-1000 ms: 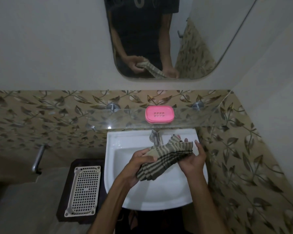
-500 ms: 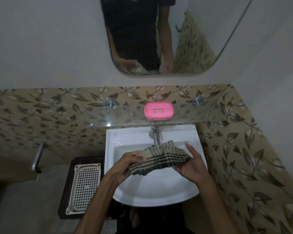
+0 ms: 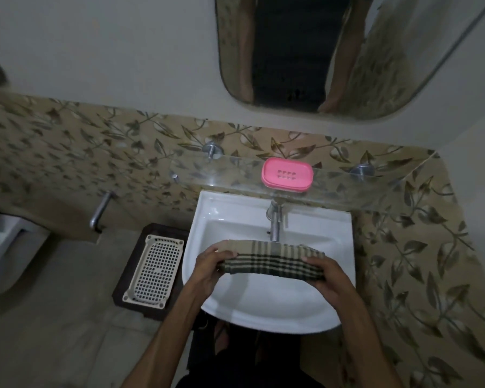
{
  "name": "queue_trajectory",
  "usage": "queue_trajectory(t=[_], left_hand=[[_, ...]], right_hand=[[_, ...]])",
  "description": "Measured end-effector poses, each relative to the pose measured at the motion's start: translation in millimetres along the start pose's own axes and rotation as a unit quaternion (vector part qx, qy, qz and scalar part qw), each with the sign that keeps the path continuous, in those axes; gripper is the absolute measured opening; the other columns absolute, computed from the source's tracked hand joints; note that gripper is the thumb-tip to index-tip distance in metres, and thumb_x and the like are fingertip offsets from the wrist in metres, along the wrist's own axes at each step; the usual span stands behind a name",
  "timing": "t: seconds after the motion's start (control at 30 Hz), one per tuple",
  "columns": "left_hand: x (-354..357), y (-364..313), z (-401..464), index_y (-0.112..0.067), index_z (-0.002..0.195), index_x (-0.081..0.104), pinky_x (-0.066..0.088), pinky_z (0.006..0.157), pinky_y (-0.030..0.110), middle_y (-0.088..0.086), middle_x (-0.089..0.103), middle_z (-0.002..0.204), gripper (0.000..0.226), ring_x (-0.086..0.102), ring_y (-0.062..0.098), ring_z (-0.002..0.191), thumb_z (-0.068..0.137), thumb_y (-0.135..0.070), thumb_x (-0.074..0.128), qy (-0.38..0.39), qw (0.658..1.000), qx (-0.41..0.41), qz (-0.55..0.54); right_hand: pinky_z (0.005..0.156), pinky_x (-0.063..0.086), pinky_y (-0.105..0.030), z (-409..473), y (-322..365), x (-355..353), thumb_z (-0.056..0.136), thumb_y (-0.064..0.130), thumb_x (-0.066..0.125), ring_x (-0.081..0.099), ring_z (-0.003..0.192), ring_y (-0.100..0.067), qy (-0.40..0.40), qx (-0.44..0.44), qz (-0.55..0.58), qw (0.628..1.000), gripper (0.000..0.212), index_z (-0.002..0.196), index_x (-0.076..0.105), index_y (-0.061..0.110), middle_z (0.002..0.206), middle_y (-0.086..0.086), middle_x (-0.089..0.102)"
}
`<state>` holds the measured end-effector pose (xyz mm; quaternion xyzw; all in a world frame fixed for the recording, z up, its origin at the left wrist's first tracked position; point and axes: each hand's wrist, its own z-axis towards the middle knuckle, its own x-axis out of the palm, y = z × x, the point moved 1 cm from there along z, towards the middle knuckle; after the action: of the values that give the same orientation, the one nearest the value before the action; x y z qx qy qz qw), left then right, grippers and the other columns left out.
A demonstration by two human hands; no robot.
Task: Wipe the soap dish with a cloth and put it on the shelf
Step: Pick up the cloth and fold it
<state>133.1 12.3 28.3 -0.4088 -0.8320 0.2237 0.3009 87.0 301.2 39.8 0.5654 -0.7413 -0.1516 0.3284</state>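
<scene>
Pink and rounded, the plastic soap dish (image 3: pixel 286 176) lies lengthwise on the clear glass shelf (image 3: pixel 398 189) beyond our striped folded cloth (image 3: pixel 272 260), which our left hand (image 3: pixel 207 268) and nearer right hand (image 3: pixel 326 278) both pinch.

Dim, even indoor light with no visible source; the white basin (image 3: pixel 263 301) beneath the hands is the brightest area, and faint glare streaks the glass shelf (image 3: pixel 230 175) beyond them. Wide-angle distortion bows wall lines at the edges. Left of the left hand (image 3: pixel 207 268), the floor (image 3: pixel 53 317) is soft and smeared.
</scene>
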Motion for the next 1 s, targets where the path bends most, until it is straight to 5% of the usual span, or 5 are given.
queue_trajectory(t=[0.17,0.33,0.67,0.8,1.0], left_hand=[[19.0,24.1,-12.7,-0.007,0.1,0.077,0.055,0.053,0.027,0.006,0.079,0.082,0.034,0.073,0.026,0.079,0.069,0.007,0.079,-0.132,0.978,0.138,0.079],[62.3,29.2,-22.4,-0.022,0.1,0.076,0.062,0.076,0.032,-0.004,0.079,0.092,0.025,0.074,0.014,0.085,0.078,-0.011,0.08,-0.142,0.912,0.286,0.256],[74.2,50.2,-37.6,-0.021,0.13,0.064,0.058,0.086,0.031,-0.001,0.075,0.109,0.053,0.07,0.017,0.099,0.078,-0.019,0.074,-0.165,0.886,0.271,0.338],[52.9,47.6,-35.8,-0.021,0.11,0.071,0.06,0.08,0.03,-0.005,0.077,0.098,0.035,0.072,0.012,0.091,0.077,-0.01,0.079,-0.182,0.919,0.254,0.24],[-22.1,15.2,-21.3,-0.002,0.078,0.068,0.049,0.049,0.026,0.01,0.068,0.069,0.014,0.061,0.023,0.061,0.082,0.009,0.061,-0.198,0.95,0.073,-0.229]], right_hand=[[0.079,0.059,-0.038,3.0,-9.7,19.4,0.092,0.0,0.062,0.074,0.097,-0.029,-0.045,-0.033,-0.112,0.992,0.035,0.122,0.073,0.014,0.109,-0.011,0.079],[0.065,0.062,-0.031,-3.3,-25.5,65.5,0.095,0.006,0.055,0.079,0.089,-0.027,0.008,-0.063,-0.108,0.992,0.033,0.114,0.079,0.019,0.104,-0.01,0.081],[0.075,0.057,-0.033,2.8,-55.4,97.4,0.1,0.033,0.062,0.075,0.104,-0.026,0.005,0.008,-0.088,0.996,0.034,0.119,0.073,0.008,0.113,-0.014,0.078],[0.078,0.057,-0.038,2.8,-62.6,112.8,0.102,0.024,0.056,0.071,0.104,-0.031,0.022,0.029,-0.081,0.996,0.029,0.114,0.074,0.004,0.115,-0.022,0.075],[0.073,0.061,-0.043,27.9,-75.4,162.7,0.092,-0.004,0.06,0.071,0.087,-0.037,0.011,0.056,-0.121,0.991,0.018,0.107,0.07,-0.004,0.099,-0.022,0.076]])
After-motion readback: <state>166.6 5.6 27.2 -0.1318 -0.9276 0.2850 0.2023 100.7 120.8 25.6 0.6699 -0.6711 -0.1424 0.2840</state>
